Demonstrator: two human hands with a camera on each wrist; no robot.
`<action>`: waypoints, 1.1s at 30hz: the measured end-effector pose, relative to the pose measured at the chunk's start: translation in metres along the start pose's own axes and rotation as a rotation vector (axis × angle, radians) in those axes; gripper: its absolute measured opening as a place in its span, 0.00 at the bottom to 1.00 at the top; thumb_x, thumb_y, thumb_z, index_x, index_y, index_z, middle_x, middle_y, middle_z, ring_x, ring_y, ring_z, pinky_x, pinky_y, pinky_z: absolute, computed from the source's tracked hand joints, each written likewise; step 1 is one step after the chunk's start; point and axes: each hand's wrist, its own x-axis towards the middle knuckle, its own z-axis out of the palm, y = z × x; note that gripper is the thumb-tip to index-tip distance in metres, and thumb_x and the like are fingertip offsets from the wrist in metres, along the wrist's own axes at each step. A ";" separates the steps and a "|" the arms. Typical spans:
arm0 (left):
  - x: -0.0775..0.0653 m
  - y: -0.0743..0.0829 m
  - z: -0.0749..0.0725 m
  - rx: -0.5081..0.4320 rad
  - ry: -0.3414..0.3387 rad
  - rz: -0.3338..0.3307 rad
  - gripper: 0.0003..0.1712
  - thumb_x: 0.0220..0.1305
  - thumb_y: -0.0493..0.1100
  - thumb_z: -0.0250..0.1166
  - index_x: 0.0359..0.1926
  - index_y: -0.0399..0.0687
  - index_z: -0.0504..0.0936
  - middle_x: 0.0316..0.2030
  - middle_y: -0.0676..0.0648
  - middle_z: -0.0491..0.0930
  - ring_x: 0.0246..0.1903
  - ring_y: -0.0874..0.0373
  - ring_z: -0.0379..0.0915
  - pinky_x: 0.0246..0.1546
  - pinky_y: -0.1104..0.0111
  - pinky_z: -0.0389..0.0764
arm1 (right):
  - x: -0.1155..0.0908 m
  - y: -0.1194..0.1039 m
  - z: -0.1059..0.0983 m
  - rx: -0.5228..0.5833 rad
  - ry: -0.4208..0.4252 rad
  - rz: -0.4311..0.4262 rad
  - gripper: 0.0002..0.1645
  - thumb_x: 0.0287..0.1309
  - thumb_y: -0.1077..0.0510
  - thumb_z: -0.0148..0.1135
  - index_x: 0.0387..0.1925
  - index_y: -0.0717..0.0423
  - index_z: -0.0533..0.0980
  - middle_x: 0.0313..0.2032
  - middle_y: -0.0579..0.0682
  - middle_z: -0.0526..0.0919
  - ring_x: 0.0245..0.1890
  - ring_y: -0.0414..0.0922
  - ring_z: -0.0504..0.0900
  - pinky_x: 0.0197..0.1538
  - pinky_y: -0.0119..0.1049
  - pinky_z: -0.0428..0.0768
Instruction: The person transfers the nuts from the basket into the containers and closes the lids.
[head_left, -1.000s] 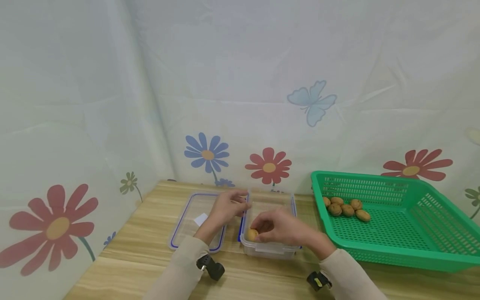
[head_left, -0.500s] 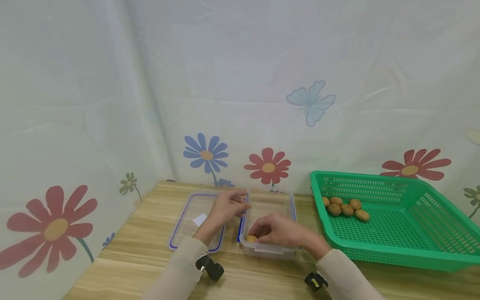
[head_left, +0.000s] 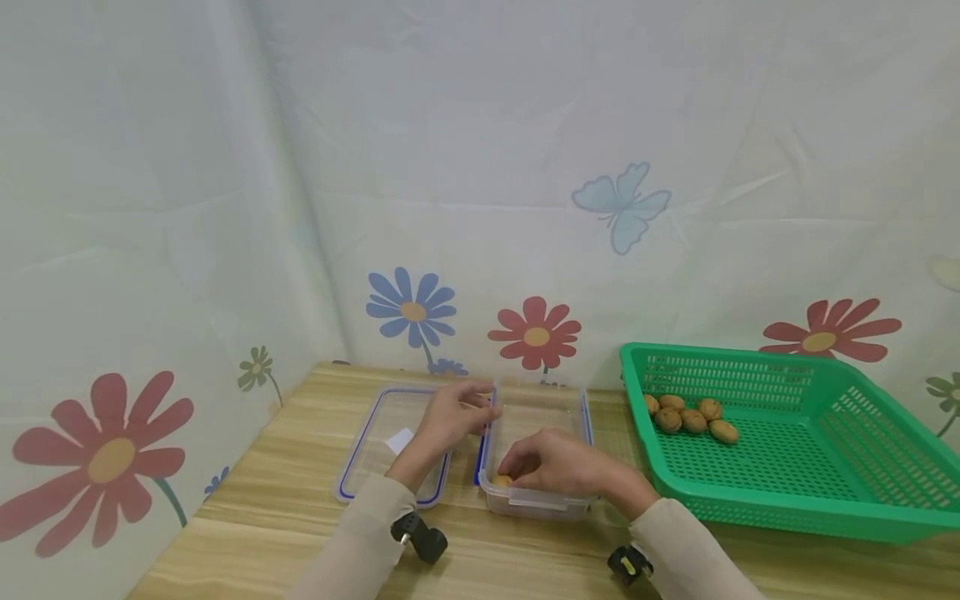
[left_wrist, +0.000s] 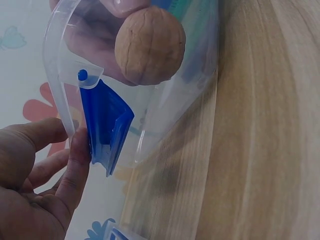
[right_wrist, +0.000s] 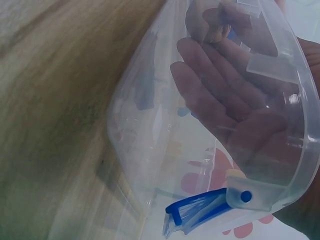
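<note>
A clear plastic food container (head_left: pixel 537 503) with blue side latches stands on the wooden table. My left hand (head_left: pixel 453 415) pinches its left rim between thumb and fingers, close by a hanging blue latch (left_wrist: pixel 106 122) in the left wrist view. Inside the container, at the front left corner, my right hand (head_left: pixel 561 463) holds a walnut (left_wrist: pixel 150 46) by the fingertips. Through the clear wall, the right wrist view shows the right hand's fingers (right_wrist: pixel 220 85) reaching low into the container. In the head view only a small part of this walnut shows beside the fingers.
A clear lid (head_left: pixel 352 450) with a blue seal and a white label (head_left: pixel 400 440) lies flat left of the container. At the right stands a green basket (head_left: pixel 787 502) with several walnuts (head_left: pixel 693 422) at its left end. A flowered curtain (head_left: pixel 465 208) hangs behind the table.
My right hand has lowered the walnut deeper into the container's front left corner. The left hand stays at the rim.
</note>
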 end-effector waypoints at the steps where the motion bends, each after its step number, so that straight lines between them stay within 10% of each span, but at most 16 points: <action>1: 0.000 0.000 0.000 0.000 0.001 0.001 0.25 0.67 0.35 0.74 0.63 0.34 0.82 0.43 0.39 0.88 0.32 0.49 0.88 0.38 0.57 0.92 | 0.000 0.000 0.000 0.000 0.000 0.000 0.09 0.67 0.67 0.72 0.46 0.54 0.88 0.40 0.42 0.90 0.41 0.35 0.87 0.50 0.28 0.85; 33: -0.001 -0.001 0.000 0.003 -0.001 -0.008 0.25 0.68 0.37 0.74 0.64 0.35 0.82 0.44 0.39 0.87 0.32 0.49 0.88 0.39 0.56 0.92 | -0.024 -0.036 -0.039 -0.046 0.149 -0.020 0.14 0.66 0.56 0.76 0.50 0.56 0.86 0.43 0.43 0.89 0.42 0.38 0.88 0.47 0.31 0.87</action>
